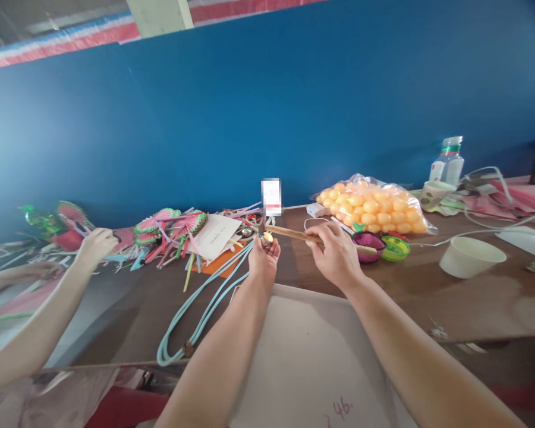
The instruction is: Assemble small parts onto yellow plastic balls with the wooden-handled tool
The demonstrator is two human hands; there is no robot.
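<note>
My left hand [264, 257] is raised over the brown table [428, 297], fingers pinched round a small yellowish round piece [267, 237]. My right hand [334, 252] is closed on a wooden stick [294, 233] that reaches left to that small piece. Just right of my right hand lie a purple shell [369, 241] and a green shell [396, 248]. A clear bag of orange balls [374, 211] lies behind them.
Another person's arm and hand [96, 244] reach in from the left toward paper fans [169, 224] and coloured straws. A light-blue cord [196, 309] loops on the table. A white board [312, 356] lies near me. White bowl [471, 257], paper cup [436, 193] and bottle [449, 160] at right.
</note>
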